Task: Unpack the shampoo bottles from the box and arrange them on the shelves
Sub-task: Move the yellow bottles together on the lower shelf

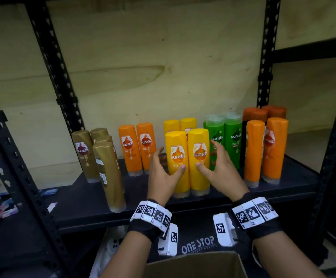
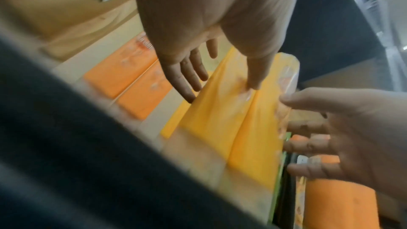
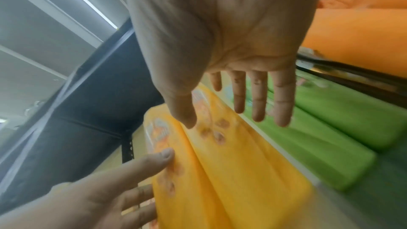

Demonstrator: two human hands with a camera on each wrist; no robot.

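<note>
Yellow Sunsilk bottles (image 1: pixel 187 161) stand as a front pair on the dark shelf (image 1: pixel 283 189), cap down and touching side by side, with two more yellow ones (image 1: pixel 180 124) right behind them. Our left hand (image 1: pixel 162 173) and right hand (image 1: pixel 218 167) flank this front pair; the fingers (image 3: pixel 259 97) are straight and spread, and each thumb tip touches the face of the nearer bottle, with nothing gripped. We judge that the step in hand is placing and squaring this pair, at the point of letting go.

To the left stand two orange bottles (image 1: pixel 138 147) and a cluster of gold bottles (image 1: pixel 99 157), the front one leaning. To the right are green bottles (image 1: pixel 226 137), then more orange bottles (image 1: pixel 265 151) in front of darker-capped ones.

The cardboard box (image 1: pixel 195 263) sits below the shelf edge; its contents are hidden. The next move, we think, calls for drawing both hands back without tipping the pair, then reaching down into the box.
</note>
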